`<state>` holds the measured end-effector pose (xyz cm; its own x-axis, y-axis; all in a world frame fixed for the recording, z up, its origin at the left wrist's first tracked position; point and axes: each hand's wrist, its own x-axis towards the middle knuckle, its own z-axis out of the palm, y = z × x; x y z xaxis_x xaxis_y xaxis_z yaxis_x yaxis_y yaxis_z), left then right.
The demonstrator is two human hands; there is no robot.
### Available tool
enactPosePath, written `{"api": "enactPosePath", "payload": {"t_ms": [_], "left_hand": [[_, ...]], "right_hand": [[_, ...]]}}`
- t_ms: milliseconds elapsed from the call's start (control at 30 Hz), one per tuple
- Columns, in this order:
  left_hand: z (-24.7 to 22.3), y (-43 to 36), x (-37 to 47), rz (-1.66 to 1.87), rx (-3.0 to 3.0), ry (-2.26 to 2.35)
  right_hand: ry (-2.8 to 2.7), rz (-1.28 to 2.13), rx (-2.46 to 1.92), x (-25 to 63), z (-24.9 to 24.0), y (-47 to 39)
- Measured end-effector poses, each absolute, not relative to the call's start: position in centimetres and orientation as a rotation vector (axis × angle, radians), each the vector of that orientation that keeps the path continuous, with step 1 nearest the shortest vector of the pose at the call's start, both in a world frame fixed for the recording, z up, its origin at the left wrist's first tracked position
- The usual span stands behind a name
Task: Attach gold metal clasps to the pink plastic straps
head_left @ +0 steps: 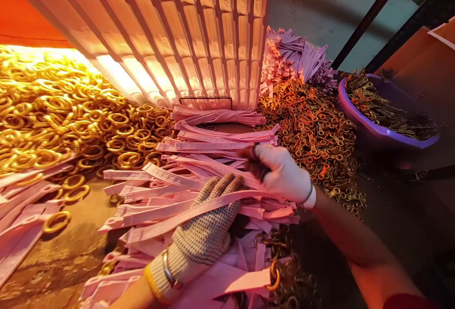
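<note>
My left hand [208,223], in a knitted glove with dark dots, lies on a heap of pink straps [152,214]. Its fingers are stretched out, and one long strap crosses over the back of it. To the right, my right hand [277,169] wears a white glove with dark, dirty fingertips. Those fingers are curled together above the straps and partly blurred. What they hold, if anything, I cannot make out. Close below the hands, a strap end [250,280] carries a brass-coloured ring [274,276].
Gold rings [71,110] are heaped at the left. Brass-coloured metal clasps [305,133] form a pile at the right, near a purple basin [384,129] holding more metal pieces. A ribbed, lit panel [199,39] stands behind the straps. Bundled straps [302,58] lie at the back.
</note>
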<state>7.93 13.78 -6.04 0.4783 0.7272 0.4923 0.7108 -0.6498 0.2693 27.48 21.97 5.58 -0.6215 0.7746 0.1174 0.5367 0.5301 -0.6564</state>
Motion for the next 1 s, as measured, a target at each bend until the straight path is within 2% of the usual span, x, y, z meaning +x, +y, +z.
{"api": "enactPosePath", "payload": {"t_ms": [100, 167, 300, 433, 567, 767, 1000], "left_hand": [[-6.1, 13.6, 7.7, 0.994, 2.723, 1.268], [-5.9, 13.6, 7.6, 0.986, 2.735, 1.281], [-5.5, 13.8, 7.6, 0.969, 2.756, 1.262], [-5.4, 14.0, 7.4, 0.945, 2.756, 1.241], [-5.4, 14.0, 7.3, 0.954, 2.753, 1.233], [-5.3, 13.9, 7.2, 0.927, 2.744, 1.226], [-5.9, 13.9, 7.1, 0.916, 2.721, 1.235]], "right_hand": [[-2.774, 0.322, -1.667, 31.1, 2.9, 23.1], [-2.907, 0.168, -1.877, 32.7, 1.6, 23.0], [-2.834, -0.055, -1.839, 34.0, -0.5, 21.4], [-2.497, -0.375, -1.479, 35.1, -2.1, 19.4], [-2.278, -0.264, -1.162, 36.3, -2.8, 17.4], [-2.199, -0.05, -1.215, 36.8, -2.4, 15.9], [-2.141, -0.008, -1.225, 38.3, -2.5, 14.6]]}}
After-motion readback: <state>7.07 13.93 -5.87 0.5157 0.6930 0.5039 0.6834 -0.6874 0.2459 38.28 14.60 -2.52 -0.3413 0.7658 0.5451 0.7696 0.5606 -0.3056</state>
